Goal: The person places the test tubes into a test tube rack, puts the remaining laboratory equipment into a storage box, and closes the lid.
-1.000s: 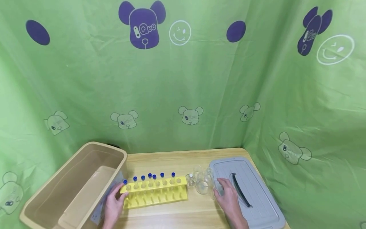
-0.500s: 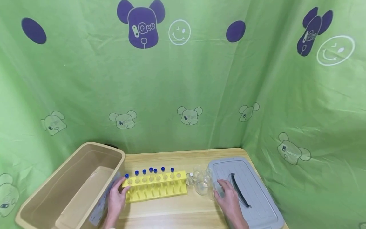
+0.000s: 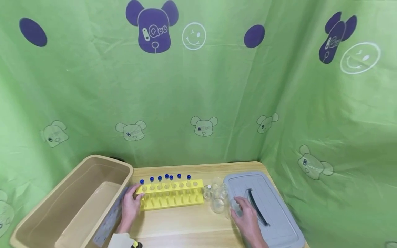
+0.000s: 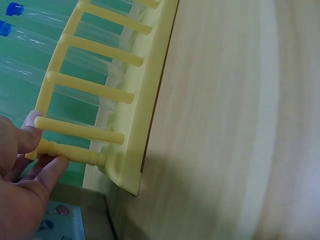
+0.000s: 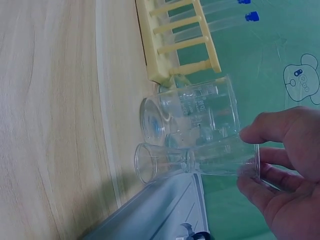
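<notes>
At a wooden table (image 3: 186,224), the left hand (image 3: 131,206) pinches the yellow tube rack's (image 3: 170,196) end while the right hand (image 3: 246,217) curls round a glass beaker (image 5: 220,160); crowded neighbouring glassware (image 3: 217,198) risks a knock.

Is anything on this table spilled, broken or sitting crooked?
Nothing looks spilled or broken. The yellow rack stands upright, with its capped tubes in their holes; the left hand grips its end. The right hand holds a clear beaker upright among other glassware.
</notes>
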`<action>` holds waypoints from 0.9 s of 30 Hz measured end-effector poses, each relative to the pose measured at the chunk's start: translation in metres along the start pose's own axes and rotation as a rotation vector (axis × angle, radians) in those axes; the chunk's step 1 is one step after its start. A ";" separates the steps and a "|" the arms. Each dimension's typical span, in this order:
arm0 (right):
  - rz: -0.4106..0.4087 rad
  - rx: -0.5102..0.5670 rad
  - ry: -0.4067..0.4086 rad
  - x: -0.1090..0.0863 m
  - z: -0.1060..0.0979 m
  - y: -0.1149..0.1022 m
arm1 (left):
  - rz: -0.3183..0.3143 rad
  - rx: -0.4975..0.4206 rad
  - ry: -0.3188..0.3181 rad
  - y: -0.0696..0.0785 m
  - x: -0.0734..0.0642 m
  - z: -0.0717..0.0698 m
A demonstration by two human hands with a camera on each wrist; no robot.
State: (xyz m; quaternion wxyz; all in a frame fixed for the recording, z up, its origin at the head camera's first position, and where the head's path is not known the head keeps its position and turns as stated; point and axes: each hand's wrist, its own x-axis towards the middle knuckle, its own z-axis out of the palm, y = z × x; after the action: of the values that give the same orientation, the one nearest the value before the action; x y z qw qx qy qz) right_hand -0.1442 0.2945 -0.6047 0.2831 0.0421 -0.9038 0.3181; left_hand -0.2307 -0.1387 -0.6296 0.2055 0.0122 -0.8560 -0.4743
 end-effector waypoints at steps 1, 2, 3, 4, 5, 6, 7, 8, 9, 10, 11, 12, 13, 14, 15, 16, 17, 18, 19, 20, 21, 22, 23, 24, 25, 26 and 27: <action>0.000 0.001 -0.001 0.000 0.000 0.000 | 0.011 -0.001 0.004 -0.001 0.002 0.002; -0.001 0.001 -0.002 -0.001 0.000 -0.001 | 0.024 -0.002 0.012 -0.002 0.005 0.003; -0.004 0.000 -0.002 -0.001 0.000 -0.001 | 0.038 -0.004 0.016 -0.002 0.007 0.004; -0.005 -0.002 -0.002 -0.001 0.000 -0.001 | 0.048 -0.005 0.017 -0.002 0.010 0.006; -0.006 -0.004 0.000 -0.001 0.000 -0.001 | 0.059 -0.008 0.018 -0.003 0.012 0.007; -0.006 -0.008 0.003 -0.001 0.000 -0.001 | 0.064 -0.009 0.015 -0.003 0.015 0.008; -0.007 -0.010 0.005 -0.001 -0.001 -0.002 | 0.066 -0.015 0.009 -0.003 0.017 0.009; -0.010 -0.011 0.007 -0.001 -0.001 -0.002 | 0.064 -0.016 0.002 -0.003 0.020 0.011; -0.013 -0.010 0.008 -0.001 -0.001 -0.002 | 0.062 -0.020 -0.003 -0.003 0.022 0.012; -0.013 -0.008 0.007 -0.001 -0.001 -0.003 | 0.058 -0.019 -0.008 -0.003 0.024 0.013; -0.015 -0.005 0.006 -0.001 -0.001 -0.003 | 0.051 -0.017 -0.016 -0.003 0.027 0.014; -0.016 -0.004 0.004 -0.001 -0.001 -0.004 | 0.048 -0.013 -0.022 -0.003 0.029 0.015; -0.015 0.000 0.000 -0.001 -0.001 -0.004 | 0.045 -0.013 -0.023 -0.003 0.031 0.016; -0.014 -0.001 -0.004 -0.001 -0.001 -0.005 | 0.043 -0.008 -0.025 -0.002 0.032 0.017; -0.010 -0.002 -0.008 -0.001 0.000 -0.005 | 0.042 -0.004 -0.025 -0.002 0.034 0.018; -0.006 -0.004 -0.013 -0.001 0.000 -0.005 | 0.047 0.004 -0.026 -0.001 0.036 0.019; 0.000 -0.008 -0.017 -0.002 0.000 -0.006 | 0.046 0.002 -0.027 -0.001 0.038 0.019; 0.002 -0.015 -0.022 -0.002 0.000 -0.006 | 0.044 0.002 -0.029 -0.001 0.039 0.020; 0.004 -0.021 -0.026 -0.002 0.000 -0.006 | 0.033 0.001 -0.035 0.000 0.041 0.021; 0.004 -0.029 -0.028 -0.002 0.000 -0.006 | 0.024 0.004 -0.041 0.000 0.042 0.023; 0.005 -0.034 -0.030 -0.002 0.000 -0.006 | 0.017 0.004 -0.048 0.000 0.044 0.024; 0.004 -0.039 -0.031 -0.002 0.000 -0.006 | 0.006 0.002 -0.053 0.001 0.045 0.025; 0.002 -0.044 -0.031 -0.002 0.000 -0.006 | -0.007 -0.002 -0.057 0.001 0.047 0.027; -0.003 -0.048 -0.029 -0.002 0.000 -0.006 | -0.011 -0.004 -0.057 0.001 0.048 0.029; -0.006 -0.050 -0.026 -0.002 -0.001 -0.006 | -0.009 -0.007 -0.055 0.002 0.050 0.030; -0.011 -0.051 -0.023 -0.002 -0.001 -0.006 | -0.004 -0.013 -0.049 0.003 0.051 0.032; -0.015 -0.051 -0.019 -0.002 -0.001 -0.006 | 0.002 -0.017 -0.044 0.003 0.053 0.033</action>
State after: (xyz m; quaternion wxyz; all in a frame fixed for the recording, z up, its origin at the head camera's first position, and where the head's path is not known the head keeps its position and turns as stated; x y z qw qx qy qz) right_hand -0.1405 0.2902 -0.6014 0.2779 0.0445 -0.9139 0.2924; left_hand -0.2904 -0.1216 -0.6242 0.1871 -0.0007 -0.8561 -0.4817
